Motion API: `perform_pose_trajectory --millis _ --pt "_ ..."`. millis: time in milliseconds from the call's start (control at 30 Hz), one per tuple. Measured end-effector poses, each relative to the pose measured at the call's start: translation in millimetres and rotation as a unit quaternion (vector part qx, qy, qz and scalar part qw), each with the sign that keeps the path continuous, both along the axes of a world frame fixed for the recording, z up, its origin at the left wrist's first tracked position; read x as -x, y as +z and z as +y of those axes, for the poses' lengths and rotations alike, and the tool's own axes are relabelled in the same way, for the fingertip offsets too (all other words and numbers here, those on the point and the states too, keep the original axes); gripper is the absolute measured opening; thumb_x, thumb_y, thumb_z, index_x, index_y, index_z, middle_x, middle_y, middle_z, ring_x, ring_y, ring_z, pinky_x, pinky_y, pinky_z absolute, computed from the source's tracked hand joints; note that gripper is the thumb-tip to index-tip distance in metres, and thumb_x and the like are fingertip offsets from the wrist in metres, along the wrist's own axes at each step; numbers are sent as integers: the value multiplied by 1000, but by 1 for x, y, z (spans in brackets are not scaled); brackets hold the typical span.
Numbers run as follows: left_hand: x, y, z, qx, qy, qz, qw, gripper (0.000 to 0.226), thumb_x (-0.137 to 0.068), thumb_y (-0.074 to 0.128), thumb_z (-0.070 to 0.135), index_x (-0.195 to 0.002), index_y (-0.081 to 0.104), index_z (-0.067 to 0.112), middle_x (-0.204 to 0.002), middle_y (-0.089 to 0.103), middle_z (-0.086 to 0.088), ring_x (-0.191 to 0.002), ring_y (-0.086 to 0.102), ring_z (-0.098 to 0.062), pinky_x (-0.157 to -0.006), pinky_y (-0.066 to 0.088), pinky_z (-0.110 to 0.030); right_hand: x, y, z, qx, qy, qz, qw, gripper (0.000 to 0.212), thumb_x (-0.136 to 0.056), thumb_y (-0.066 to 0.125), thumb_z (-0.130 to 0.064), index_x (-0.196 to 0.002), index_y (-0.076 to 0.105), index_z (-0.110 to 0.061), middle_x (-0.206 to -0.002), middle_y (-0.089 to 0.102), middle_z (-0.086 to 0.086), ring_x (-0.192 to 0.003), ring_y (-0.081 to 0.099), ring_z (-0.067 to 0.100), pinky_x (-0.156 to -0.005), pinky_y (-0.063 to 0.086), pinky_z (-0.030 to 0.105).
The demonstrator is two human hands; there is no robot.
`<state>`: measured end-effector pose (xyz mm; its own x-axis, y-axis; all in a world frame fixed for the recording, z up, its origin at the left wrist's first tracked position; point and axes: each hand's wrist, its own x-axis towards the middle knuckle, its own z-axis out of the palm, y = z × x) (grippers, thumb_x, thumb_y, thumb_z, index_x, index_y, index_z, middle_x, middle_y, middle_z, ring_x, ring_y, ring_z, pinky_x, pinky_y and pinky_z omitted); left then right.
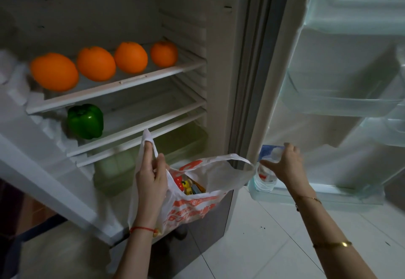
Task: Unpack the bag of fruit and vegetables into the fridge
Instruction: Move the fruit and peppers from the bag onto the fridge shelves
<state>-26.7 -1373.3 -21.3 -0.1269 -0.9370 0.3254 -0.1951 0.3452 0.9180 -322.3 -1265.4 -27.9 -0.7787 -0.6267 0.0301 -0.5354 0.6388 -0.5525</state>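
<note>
White plastic bag (197, 204) hangs mouth-up between your hands: left hand (151, 175) and right hand (285, 164) each pinch a handle

This is a home kitchen, seen at an open household fridge (122, 94) with white shelves and a clear crisper drawer (151, 153). Its door (341, 81), swung open on the right, carries clear plastic racks, and pale glossy floor tiles (274, 235) run below in the near right.
</note>
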Motion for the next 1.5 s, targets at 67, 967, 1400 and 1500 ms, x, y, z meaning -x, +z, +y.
perform_pose_trajectory --millis 67,967,1400,1500 --pt "-2 0 1 8 3 -7 1000 62 -101 43 26 -125 15 76 -77 49 -16 -50 47 -3 -47 44 -19 -10 17 3 16 9 84 996 75 -74 83 -26 -131 46 6 -124 52 24 -114 50 40 -100 41 45" --pt "-65 -15 28 -91 74 46 992 40 -99 46 9 -138 46 16 -65 48 3 -61 46 -4 -61 43 -20 -166 -102 -185 -225 493 68 838 64 -86 65 -34 -141 43 -10 -139 52 15 -125 53 30 -105 43 38" --pt "-51 -16 25 -98 63 45 992 43 -99 45 9 -138 40 26 -63 48 8 -60 48 -1 -63 44 -18 -163 -130 -184 -207 493 159 830 100 -73 73 -36 -151 14 -14 -149 35 12 -137 36 31 -112 36 41" --pt "-52 -14 20 -90 74 44 992 43 -99 44 9 -137 41 30 -67 47 -2 -61 48 -3 -63 44 -17 -156 -111 -183 -160 512 25 844 100 -69 79 -34 -150 21 -17 -138 50 7 -128 48 26 -106 41 31"
